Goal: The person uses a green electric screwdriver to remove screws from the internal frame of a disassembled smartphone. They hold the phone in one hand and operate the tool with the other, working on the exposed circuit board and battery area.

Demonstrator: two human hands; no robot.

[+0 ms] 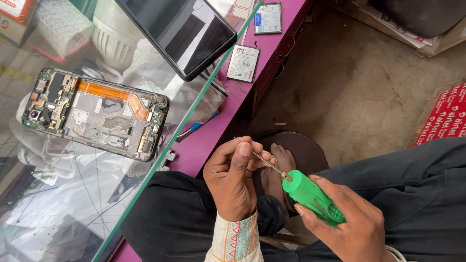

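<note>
While the green screwdriver (pixel 313 196) lies over my lap, its thin shaft (pixel 264 161) runs up and to the left from the handle, straight into my left hand (pixel 233 179). That hand is nearer the tip, fingers pinched narrow around it. My right hand (pixel 349 223) wraps the handle from below. The opened phone (pixel 97 112) rests well apart on the glass counter (pixel 73 204).

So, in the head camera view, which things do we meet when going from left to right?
Opened phone with bare circuit board → black phone screen panel → left hand → green plastic screwdriver with thin metal shaft → right hand → red printed bag.
</note>
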